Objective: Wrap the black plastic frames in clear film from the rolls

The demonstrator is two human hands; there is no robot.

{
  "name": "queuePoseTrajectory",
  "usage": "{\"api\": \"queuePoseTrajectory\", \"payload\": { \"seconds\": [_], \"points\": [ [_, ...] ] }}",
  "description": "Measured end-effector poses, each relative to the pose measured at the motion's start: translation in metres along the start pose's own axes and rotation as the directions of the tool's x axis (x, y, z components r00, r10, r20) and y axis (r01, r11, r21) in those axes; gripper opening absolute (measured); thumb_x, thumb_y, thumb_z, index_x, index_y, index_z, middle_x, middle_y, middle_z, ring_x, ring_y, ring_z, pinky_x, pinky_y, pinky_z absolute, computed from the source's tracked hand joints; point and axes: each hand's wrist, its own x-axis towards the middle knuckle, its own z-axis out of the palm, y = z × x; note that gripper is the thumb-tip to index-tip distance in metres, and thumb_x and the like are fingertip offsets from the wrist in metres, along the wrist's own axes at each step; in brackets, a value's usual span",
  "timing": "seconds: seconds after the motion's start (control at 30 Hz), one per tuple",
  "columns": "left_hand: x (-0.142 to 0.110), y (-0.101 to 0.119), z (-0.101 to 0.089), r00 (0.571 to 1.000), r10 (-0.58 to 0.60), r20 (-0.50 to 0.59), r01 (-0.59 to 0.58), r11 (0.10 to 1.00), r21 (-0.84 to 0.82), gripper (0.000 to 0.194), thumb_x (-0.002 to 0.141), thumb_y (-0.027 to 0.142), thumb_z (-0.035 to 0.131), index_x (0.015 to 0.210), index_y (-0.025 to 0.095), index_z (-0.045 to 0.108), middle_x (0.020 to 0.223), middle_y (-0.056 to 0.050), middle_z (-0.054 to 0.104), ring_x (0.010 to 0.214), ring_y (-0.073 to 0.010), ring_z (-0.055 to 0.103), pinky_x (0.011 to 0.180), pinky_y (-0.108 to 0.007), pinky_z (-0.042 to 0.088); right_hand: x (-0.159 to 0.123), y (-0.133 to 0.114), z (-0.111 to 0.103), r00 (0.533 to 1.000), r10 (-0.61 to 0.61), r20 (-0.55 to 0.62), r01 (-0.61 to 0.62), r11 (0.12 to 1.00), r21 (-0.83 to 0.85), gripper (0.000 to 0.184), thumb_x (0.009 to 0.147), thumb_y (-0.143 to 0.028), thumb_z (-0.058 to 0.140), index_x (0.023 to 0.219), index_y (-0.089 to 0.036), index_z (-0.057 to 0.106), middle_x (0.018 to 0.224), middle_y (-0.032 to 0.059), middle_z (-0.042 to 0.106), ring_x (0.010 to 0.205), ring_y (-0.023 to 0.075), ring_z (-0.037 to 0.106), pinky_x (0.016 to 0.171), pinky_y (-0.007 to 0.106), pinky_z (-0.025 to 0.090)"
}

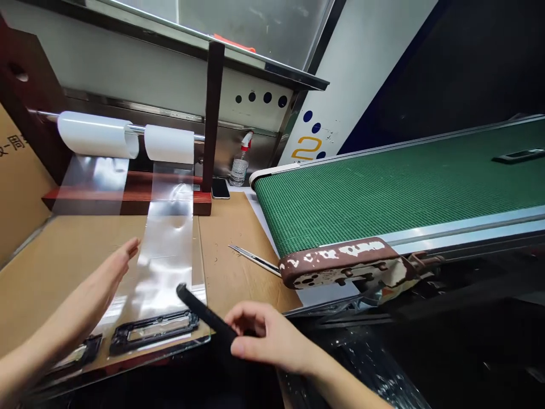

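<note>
My right hand is closed round a flat black bar-shaped part, held tilted above the near edge of the bench. My left hand is open with fingers stretched out, its tips at the edge of a clear film strip. The strip runs down from a white film roll on a rod. A black rectangular frame part lies at the strip's near end, and a second black part lies to its left.
A second white roll hangs left on the same rod. A green conveyor belt runs along the right, carrying a black part. Metal tweezers, a phone and a spray bottle rest on the cardboard-covered bench.
</note>
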Motion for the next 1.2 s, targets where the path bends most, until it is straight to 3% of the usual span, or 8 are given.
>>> {"api": "queuePoseTrajectory", "payload": {
  "seconds": [0.07, 0.13, 0.27, 0.37, 0.53, 0.67, 0.8, 1.2],
  "points": [
    [0.029, 0.013, -0.003, 0.995, -0.099, 0.002, 0.099, 0.993, -0.072, 0.083, 0.085, 0.067, 0.039, 0.148, 0.015, 0.021, 0.16, -0.008, 0.019, 0.145, -0.024, 0.018, 0.119, -0.038, 0.013, 0.011, -0.016, -0.002, 0.99, -0.123, -0.063, 0.119, 0.99, -0.075, 0.036, 0.066, -0.042, 0.08, 0.088, -0.017, 0.066, 0.081, -0.0009, 0.061, 0.076, 0.0124, 0.054, 0.075, 0.026, 0.043],
    [0.049, 0.02, -0.001, 0.993, -0.12, 0.018, 0.121, 0.986, -0.113, 0.076, 0.087, 0.063, 0.039, 0.145, 0.015, 0.027, 0.158, -0.011, 0.022, 0.144, -0.0225, 0.02, 0.119, -0.037, 0.012, 0.022, -0.025, -0.001, 0.976, -0.199, -0.092, 0.189, 0.976, -0.109, 0.035, 0.069, -0.044, 0.077, 0.09, -0.018, 0.065, 0.085, 0.0008, 0.063, 0.082, 0.0151, 0.055, 0.081, 0.03, 0.043],
    [0.063, 0.024, 0.004, 0.981, -0.108, 0.159, 0.136, 0.975, -0.178, 0.052, 0.086, 0.054, 0.052, 0.125, 0.02, 0.055, 0.139, -0.01, 0.055, 0.134, -0.0236, 0.042, 0.115, -0.034, 0.028, 0.039, -0.027, 0.003, 0.964, -0.245, -0.104, 0.23, 0.963, -0.138, 0.032, 0.07, -0.038, 0.074, 0.092, -0.018, 0.063, 0.087, 0.0019, 0.064, 0.084, 0.0171, 0.058, 0.083, 0.033, 0.044],
    [0.057, 0.025, 0.0, 0.936, -0.176, 0.306, 0.236, 0.956, -0.172, 0.05, 0.082, 0.053, 0.059, 0.11, 0.012, 0.065, 0.116, -0.017, 0.069, 0.112, -0.0289, 0.062, 0.104, -0.039, 0.044, 0.046, -0.026, 0.004, 0.942, -0.304, -0.14, 0.259, 0.927, -0.269, 0.026, 0.07, -0.028, 0.073, 0.093, -0.018, 0.064, 0.089, 0.0017, 0.063, 0.086, 0.0174, 0.057, 0.084, 0.033, 0.045],
    [0.027, 0.015, -0.01, 0.84, -0.318, 0.44, 0.391, 0.917, -0.083, 0.046, 0.073, 0.051, 0.071, 0.1, 0.013, 0.071, 0.11, -0.016, 0.071, 0.105, -0.0308, 0.066, 0.09, -0.035, 0.054, 0.053, -0.014, 0.001, 0.889, -0.45, -0.086, 0.339, 0.773, -0.536, 0.027, 0.071, -0.019, 0.075, 0.096, -0.02, 0.065, 0.094, 0.0019, 0.061, 0.089, 0.0177, 0.058, 0.084, 0.032, 0.047],
    [0.015, 0.006, -0.013, 0.841, -0.333, 0.426, 0.413, 0.905, -0.107, 0.039, 0.082, 0.048, 0.062, 0.108, 0.021, 0.069, 0.113, -0.008, 0.072, 0.115, -0.0245, 0.061, 0.093, -0.028, 0.051, 0.064, 0.002, 0.002, 0.862, -0.507, 0.021, 0.396, 0.646, -0.653, 0.034, 0.072, -0.015, 0.075, 0.104, -0.02, 0.063, 0.099, 0.0042, 0.061, 0.095, 0.0185, 0.058, 0.085, 0.032, 0.048],
    [0.02, 0.004, -0.013, 0.827, -0.31, 0.47, 0.426, 0.89, -0.162, 0.039, 0.087, 0.046, 0.053, 0.11, 0.017, 0.065, 0.114, -0.011, 0.071, 0.109, -0.03, 0.064, 0.102, -0.043, 0.046, 0.076, 0.013, 0.006, 0.863, -0.5, 0.073, 0.392, 0.569, -0.723, 0.035, 0.074, -0.016, 0.075, 0.107, -0.021, 0.062, 0.103, 0.0057, 0.062, 0.099, 0.0201, 0.058, 0.086, 0.033, 0.049],
    [0.02, 0.01, -0.01, 0.798, -0.298, 0.523, 0.453, 0.87, -0.196, 0.03, 0.086, 0.044, 0.055, 0.1, 0.02, 0.066, 0.101, -0.008, 0.076, 0.104, -0.0295, 0.066, 0.098, -0.045, 0.046, 0.097, 0.021, 0.014, 0.882, -0.454, 0.122, 0.396, 0.579, -0.713, 0.034, 0.077, -0.021, 0.075, 0.108, -0.019, 0.061, 0.103, 0.0058, 0.061, 0.101, 0.0195, 0.058, 0.088, 0.033, 0.049]
  ]
}}
